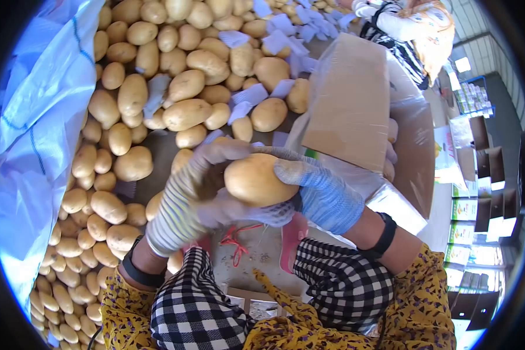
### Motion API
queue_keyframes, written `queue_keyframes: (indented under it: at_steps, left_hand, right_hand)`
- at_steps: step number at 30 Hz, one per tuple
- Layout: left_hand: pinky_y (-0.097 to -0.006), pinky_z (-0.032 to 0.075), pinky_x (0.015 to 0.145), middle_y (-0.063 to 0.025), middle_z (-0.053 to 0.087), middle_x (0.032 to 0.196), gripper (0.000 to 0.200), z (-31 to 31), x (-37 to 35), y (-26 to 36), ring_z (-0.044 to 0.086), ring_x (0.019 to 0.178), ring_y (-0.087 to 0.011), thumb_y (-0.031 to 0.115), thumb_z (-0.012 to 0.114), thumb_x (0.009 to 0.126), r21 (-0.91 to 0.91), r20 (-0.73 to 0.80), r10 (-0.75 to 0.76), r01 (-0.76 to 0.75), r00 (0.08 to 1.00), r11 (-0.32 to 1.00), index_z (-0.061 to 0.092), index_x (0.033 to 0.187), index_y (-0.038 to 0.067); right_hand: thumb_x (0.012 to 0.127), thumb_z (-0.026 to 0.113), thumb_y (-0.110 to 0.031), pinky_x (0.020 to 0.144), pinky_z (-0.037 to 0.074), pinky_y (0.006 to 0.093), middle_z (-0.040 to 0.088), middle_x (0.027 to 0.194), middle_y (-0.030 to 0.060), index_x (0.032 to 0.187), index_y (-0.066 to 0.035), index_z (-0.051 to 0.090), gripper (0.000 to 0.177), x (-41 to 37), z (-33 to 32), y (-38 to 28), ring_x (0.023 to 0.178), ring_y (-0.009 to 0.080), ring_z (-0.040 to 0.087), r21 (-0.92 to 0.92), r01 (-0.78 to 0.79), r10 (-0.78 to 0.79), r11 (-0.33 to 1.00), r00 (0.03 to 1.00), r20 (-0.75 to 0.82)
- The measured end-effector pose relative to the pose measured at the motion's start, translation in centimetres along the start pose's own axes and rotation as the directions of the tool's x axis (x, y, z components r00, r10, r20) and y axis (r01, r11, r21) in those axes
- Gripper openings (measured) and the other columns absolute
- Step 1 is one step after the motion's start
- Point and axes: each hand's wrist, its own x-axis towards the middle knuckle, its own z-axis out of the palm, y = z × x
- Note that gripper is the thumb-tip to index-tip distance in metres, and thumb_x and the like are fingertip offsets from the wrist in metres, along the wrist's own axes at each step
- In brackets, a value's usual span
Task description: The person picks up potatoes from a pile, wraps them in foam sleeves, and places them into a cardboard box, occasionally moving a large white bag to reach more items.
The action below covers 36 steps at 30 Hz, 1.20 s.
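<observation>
A large, smooth yellow potato [259, 179] is held up in front of me above my knees. My right hand [326, 189], in a blue knitted glove, is closed on it, with the thumb over its right end and fingers reaching behind and below. At the potato's left end is my left hand [186, 189], in a striped white glove and smeared by motion. Its fingers and thumb are apart, curving around a dark gap next to the potato.
Loose potatoes [184, 114] are heaped ahead and to the left, beside a white plastic sheet [46, 99]. Pale purple paper pieces [248, 96] lie among them. An open cardboard box [350, 96] stands on the right. Another person [411, 29] is at the upper right. Red string [234, 245] lies between my feet.
</observation>
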Motion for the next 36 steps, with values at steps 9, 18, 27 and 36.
queue_keyframes:
  at_steps: [9, 18, 27, 36]
  left_hand:
    - [-0.0403, 0.038, 0.108, -0.0145, 0.053, 0.133, 0.054, -4.0, -2.7, -4.7, 0.050, 0.125, -0.0292, 0.014, 0.066, 0.086, 0.868, 0.285, -0.033, -0.243, 0.958, 0.434, 0.046, 0.135, 0.005]
    - [-0.0266, 0.047, 0.081, -0.0013, 0.059, 0.099, 0.040, 5.0, 0.8, 1.9, 0.055, 0.088, -0.0098, 0.029, 0.072, 0.085, 0.354, -0.200, 0.013, 0.060, 0.980, 0.933, 0.053, 0.108, 0.003]
    - [-0.0317, 0.045, 0.082, -0.0015, 0.055, 0.092, 0.044, 1.0, 2.8, -2.6, 0.055, 0.084, -0.0147, 0.035, 0.061, 0.093, 0.231, -0.182, -0.084, 0.126, 0.980, 0.965, 0.049, 0.124, 0.005]
    - [-0.0314, 0.047, 0.080, -0.0015, 0.056, 0.094, 0.039, -0.5, 3.7, -5.6, 0.057, 0.086, -0.0138, 0.033, 0.057, 0.095, 0.157, -0.253, -0.223, 0.268, 0.941, 0.951, 0.049, 0.124, 0.007]
  right_hand:
    - [0.080, 0.071, -0.023, 0.089, 0.052, 0.0288, 0.060, 0.115, 0.0107, 0.128, 0.001, 0.050, 0.058, -0.5, 0.1, -0.6, 0.105, 0.0173, 0.059, -0.018, 0.133, -0.130, 0.991, 0.986, 0.102]
    - [0.071, 0.073, -0.021, 0.081, 0.052, 0.0439, 0.056, 0.107, 0.0213, 0.126, -0.002, 0.050, 0.062, -5.9, -0.1, -3.4, 0.096, 0.0372, 0.061, -0.952, 0.261, -0.780, -0.162, 0.558, 0.285]
    - [0.064, 0.082, -0.009, 0.087, 0.051, 0.0318, 0.060, 0.106, 0.0118, 0.115, -0.003, 0.063, 0.055, -13.1, -14.1, -11.6, 0.097, 0.0236, 0.062, -0.993, -0.118, -0.944, 0.015, 0.327, -0.053]
    - [0.083, 0.064, -0.026, 0.086, 0.051, 0.0390, 0.066, 0.106, 0.0215, 0.111, -0.003, 0.065, 0.036, -5.5, -29.2, -10.6, 0.098, 0.0306, 0.065, -0.784, -0.596, -0.739, 0.175, 0.447, -0.504]
